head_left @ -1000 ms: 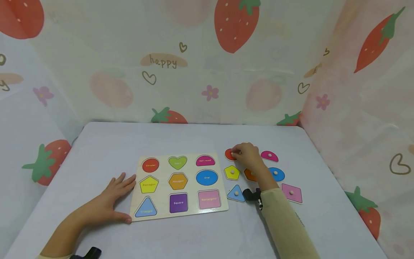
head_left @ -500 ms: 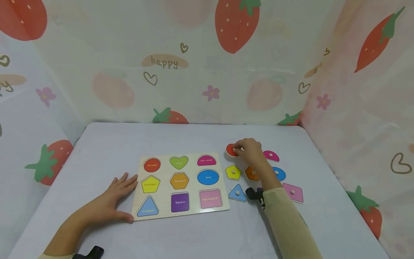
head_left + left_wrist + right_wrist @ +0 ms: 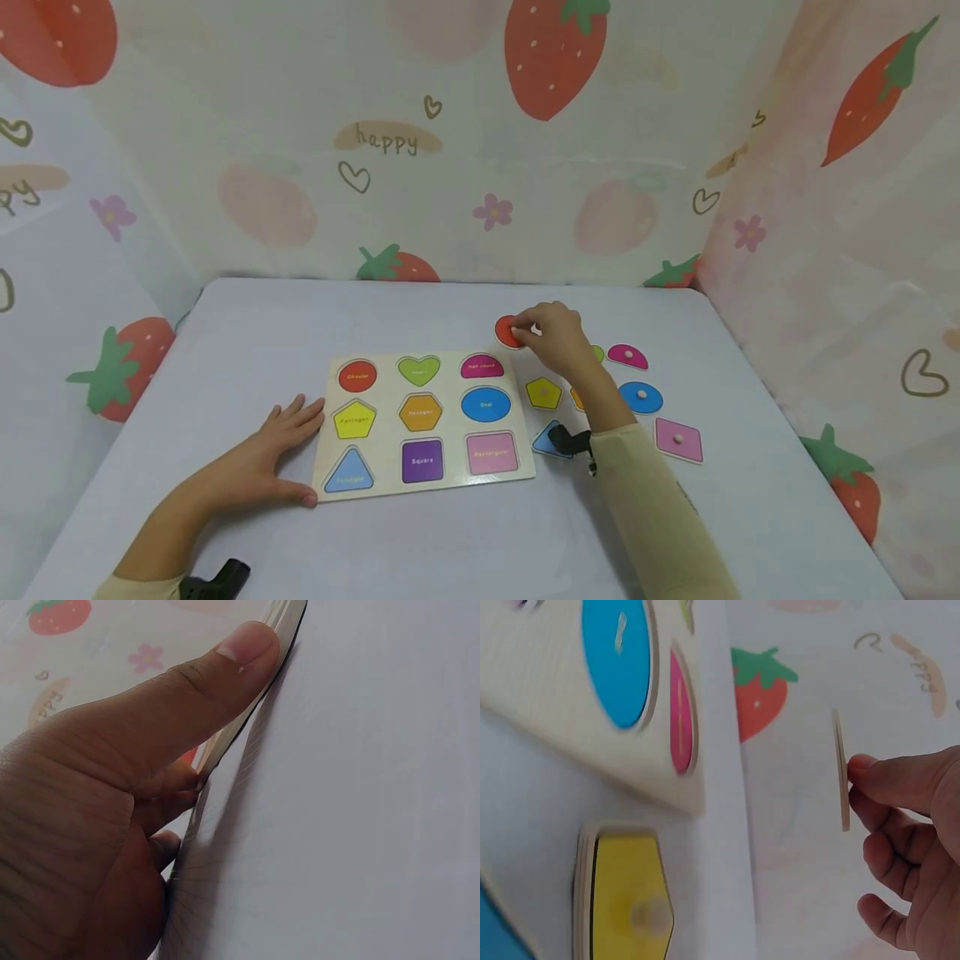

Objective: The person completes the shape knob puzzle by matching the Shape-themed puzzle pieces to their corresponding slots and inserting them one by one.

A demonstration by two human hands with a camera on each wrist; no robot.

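Note:
My right hand (image 3: 553, 335) pinches a red round puzzle piece (image 3: 506, 332) above the table, just beyond the board's far right corner. The right wrist view has that puzzle piece (image 3: 842, 772) edge-on at the fingertips; its knob is hidden by the fingers. A pale wooden puzzle board (image 3: 457, 479) with coloured, labelled shapes lies mid-table. Along its left edge rests my left hand (image 3: 262, 458), fingers spread and thumb at the near corner. In the left wrist view the thumb (image 3: 217, 671) touches the board's edge.
Right of the board lie knobbed pieces: a yellow pentagon (image 3: 543, 393), a blue oval (image 3: 641, 397), a magenta half-round (image 3: 627, 356), a pink rectangle (image 3: 678, 440) and a light-blue triangle (image 3: 546, 442). A green piece and an orange piece are partly behind the right arm. Strawberry-print curtains surround the table.
My right hand has lifted the red round piece off the table and carried it left, toward the board's far right corner. The left hand keeps its place at the board.

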